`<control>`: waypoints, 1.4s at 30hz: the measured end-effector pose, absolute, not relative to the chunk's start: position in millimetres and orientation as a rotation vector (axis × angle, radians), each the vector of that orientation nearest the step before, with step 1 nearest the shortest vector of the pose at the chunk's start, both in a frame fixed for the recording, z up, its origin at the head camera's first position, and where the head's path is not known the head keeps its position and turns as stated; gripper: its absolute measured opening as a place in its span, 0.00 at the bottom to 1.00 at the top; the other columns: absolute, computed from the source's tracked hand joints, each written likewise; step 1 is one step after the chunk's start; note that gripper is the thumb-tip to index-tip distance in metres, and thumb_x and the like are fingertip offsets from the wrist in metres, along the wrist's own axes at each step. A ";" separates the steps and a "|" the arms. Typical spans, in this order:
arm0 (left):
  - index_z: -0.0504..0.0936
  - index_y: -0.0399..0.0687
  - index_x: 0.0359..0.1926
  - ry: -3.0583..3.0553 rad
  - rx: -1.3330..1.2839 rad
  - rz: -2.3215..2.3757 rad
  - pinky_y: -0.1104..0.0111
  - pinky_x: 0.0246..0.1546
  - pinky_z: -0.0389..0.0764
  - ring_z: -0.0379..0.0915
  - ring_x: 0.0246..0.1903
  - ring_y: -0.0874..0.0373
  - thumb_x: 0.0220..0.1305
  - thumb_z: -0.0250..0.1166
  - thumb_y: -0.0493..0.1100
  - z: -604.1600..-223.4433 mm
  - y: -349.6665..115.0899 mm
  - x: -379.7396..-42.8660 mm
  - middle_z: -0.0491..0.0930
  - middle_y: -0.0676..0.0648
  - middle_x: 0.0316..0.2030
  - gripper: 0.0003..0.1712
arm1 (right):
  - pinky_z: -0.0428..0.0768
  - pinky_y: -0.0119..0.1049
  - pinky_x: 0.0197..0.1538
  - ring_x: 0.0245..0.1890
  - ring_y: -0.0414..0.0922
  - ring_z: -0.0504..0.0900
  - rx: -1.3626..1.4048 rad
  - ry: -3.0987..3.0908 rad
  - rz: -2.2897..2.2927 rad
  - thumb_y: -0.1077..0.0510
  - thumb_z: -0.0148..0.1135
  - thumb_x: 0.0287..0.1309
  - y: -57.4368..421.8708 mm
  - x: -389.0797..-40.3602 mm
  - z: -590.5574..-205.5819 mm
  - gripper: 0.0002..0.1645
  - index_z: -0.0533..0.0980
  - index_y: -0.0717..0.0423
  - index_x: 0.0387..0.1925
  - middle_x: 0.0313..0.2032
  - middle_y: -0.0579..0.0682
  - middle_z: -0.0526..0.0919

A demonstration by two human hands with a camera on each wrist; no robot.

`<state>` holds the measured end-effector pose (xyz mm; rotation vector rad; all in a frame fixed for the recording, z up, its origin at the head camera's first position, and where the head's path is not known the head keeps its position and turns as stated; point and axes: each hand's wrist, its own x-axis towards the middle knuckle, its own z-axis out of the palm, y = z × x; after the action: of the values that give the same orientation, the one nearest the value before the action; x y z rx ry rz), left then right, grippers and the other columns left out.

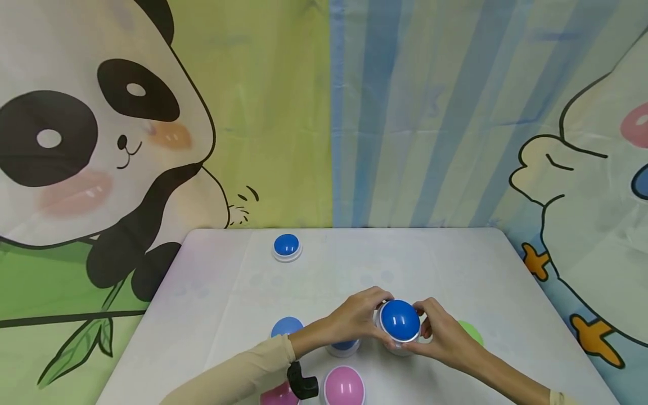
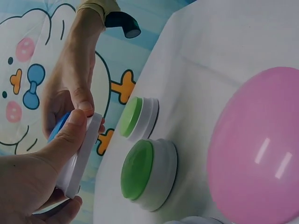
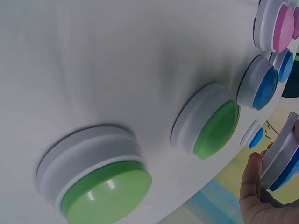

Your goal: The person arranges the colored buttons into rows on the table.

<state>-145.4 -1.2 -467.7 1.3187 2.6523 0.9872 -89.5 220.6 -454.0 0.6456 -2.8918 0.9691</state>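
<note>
A blue-domed push button with a white base is held up over the table between both hands. My left hand grips its left edge, and my right hand pinches the right edge with fingers and thumb. In the left wrist view the held button's white base is seen edge-on, my left hand at its lower side and my right hand at its upper side. Two green buttons, one larger in the right wrist view and one beyond it, stand on the table near the hands.
A blue button stands at the table's far edge. Two more blue buttons, one partly behind the left forearm and one beside it, sit left of the hands. Pink buttons, one and another, stand nearest the front.
</note>
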 end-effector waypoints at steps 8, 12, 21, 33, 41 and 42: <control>0.68 0.54 0.54 2.685 1.359 0.938 0.84 0.47 0.73 0.71 0.46 0.70 0.33 0.71 0.68 -466.6 13.8 -146.1 0.72 0.56 0.47 0.47 | 0.77 0.22 0.28 0.27 0.34 0.72 0.556 -2.965 0.879 0.37 0.73 0.33 230.5 -85.7 -450.1 0.43 0.67 0.55 0.49 0.40 0.46 0.72; 0.68 0.53 0.53 2.682 1.368 0.930 0.84 0.47 0.73 0.71 0.45 0.69 0.32 0.72 0.68 -466.3 18.4 -141.4 0.72 0.56 0.46 0.47 | 0.76 0.20 0.29 0.26 0.33 0.71 0.513 -3.024 0.844 0.38 0.74 0.32 232.9 -81.5 -447.4 0.44 0.66 0.54 0.49 0.40 0.46 0.72; 0.67 0.55 0.53 2.652 1.370 0.879 0.85 0.46 0.73 0.70 0.45 0.70 0.33 0.70 0.70 -463.2 19.2 -119.0 0.71 0.56 0.46 0.47 | 0.76 0.22 0.27 0.25 0.31 0.70 0.529 -3.106 0.867 0.36 0.73 0.32 234.5 -63.1 -441.6 0.45 0.66 0.55 0.48 0.39 0.46 0.71; 0.68 0.53 0.52 2.685 1.491 0.725 0.89 0.42 0.71 0.68 0.39 0.74 0.34 0.65 0.75 -461.1 15.0 -83.1 0.69 0.57 0.41 0.47 | 0.76 0.21 0.26 0.24 0.30 0.70 0.600 -3.189 1.100 0.34 0.71 0.33 230.4 -34.6 -442.5 0.45 0.65 0.55 0.48 0.36 0.45 0.70; 0.68 0.51 0.53 2.643 1.534 0.656 0.91 0.41 0.69 0.66 0.38 0.75 0.36 0.64 0.74 -457.3 14.0 -70.6 0.68 0.58 0.40 0.47 | 0.80 0.25 0.30 0.26 0.31 0.71 0.442 -3.347 1.247 0.34 0.72 0.31 229.6 -22.3 -440.0 0.47 0.63 0.56 0.48 0.39 0.48 0.70; 0.67 0.51 0.53 2.630 1.527 0.653 0.91 0.41 0.68 0.65 0.38 0.76 0.37 0.64 0.74 -457.0 14.0 -70.2 0.68 0.58 0.41 0.47 | 0.80 0.25 0.30 0.26 0.31 0.71 0.442 -3.351 1.240 0.34 0.73 0.31 229.5 -21.9 -440.0 0.47 0.63 0.55 0.48 0.39 0.48 0.70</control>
<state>-70.2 14.0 -457.0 1.5267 2.6295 0.6529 -21.9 229.5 -440.0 0.4420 -3.3507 1.2405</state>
